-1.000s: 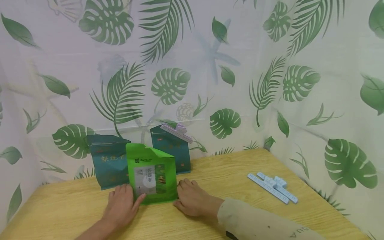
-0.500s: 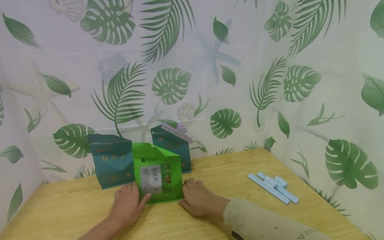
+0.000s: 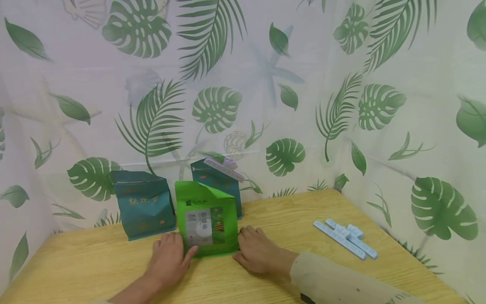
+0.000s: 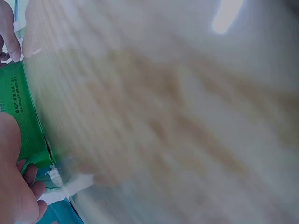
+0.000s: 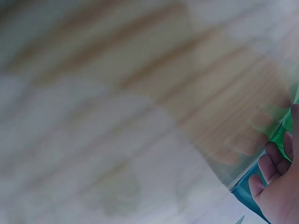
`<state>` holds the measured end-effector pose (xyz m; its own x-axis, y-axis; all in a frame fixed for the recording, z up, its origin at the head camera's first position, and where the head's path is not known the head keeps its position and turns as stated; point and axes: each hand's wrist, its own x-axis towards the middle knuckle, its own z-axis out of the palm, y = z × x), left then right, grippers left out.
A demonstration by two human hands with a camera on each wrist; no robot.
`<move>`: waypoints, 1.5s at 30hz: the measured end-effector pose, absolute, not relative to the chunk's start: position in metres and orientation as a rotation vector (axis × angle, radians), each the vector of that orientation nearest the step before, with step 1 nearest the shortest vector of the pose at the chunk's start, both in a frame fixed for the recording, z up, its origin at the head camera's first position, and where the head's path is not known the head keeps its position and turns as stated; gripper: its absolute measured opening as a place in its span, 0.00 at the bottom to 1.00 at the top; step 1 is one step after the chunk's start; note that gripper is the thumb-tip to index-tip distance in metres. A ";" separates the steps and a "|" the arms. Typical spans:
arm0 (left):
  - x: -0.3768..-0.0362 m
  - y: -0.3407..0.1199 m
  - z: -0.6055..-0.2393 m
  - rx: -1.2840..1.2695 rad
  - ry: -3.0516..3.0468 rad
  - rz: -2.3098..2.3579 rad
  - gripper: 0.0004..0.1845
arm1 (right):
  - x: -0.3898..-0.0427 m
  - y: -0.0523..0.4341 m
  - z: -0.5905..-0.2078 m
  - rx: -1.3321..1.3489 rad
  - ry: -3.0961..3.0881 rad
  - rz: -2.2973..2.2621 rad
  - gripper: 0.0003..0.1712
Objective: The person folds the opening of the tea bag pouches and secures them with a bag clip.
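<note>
A bright green tea bag [image 3: 207,228] with a grey label stands upright on the table, its top corner folded over. My left hand [image 3: 167,258] holds its lower left edge, thumb across the front and fingers at the side. At the lower right edge, my right hand [image 3: 260,251] grips with curled fingers. In the left wrist view, the green bag [image 4: 21,107] shows beside the left hand [image 4: 14,172]. The right wrist view catches the right hand [image 5: 280,182] against the bag's edge.
Behind to the left stands a dark teal tea bag [image 3: 144,211]. Another teal bag [image 3: 220,181], topped by a purple sealing clip [image 3: 224,169], is partly hidden behind the green one. Two light blue clips [image 3: 345,237] lie on the wooden table [image 3: 288,211] at right. A leaf-patterned sheet [image 3: 247,63] hangs behind.
Both hands have moved the green bag to the right along the table. More of the left teal bag now shows, and less of the clipped one behind.
</note>
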<state>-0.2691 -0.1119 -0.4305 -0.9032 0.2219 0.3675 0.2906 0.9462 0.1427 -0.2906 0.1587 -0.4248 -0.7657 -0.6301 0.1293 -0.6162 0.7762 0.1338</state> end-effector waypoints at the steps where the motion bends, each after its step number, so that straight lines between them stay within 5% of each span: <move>1: -0.269 -0.111 -0.430 -0.376 -2.746 -0.275 0.30 | -0.290 0.159 -0.425 0.989 -2.802 -0.120 0.33; 45: -0.268 -0.098 -0.413 -0.466 -2.896 -0.219 0.31 | -0.298 0.180 -0.420 0.947 -2.800 0.048 0.29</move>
<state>-0.2676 -0.0982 -0.4126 -0.9303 0.2939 0.2195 0.3235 0.9394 0.1134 -0.2982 0.1803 -0.4198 -0.7795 -0.5985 0.1850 -0.6045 0.7961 0.0286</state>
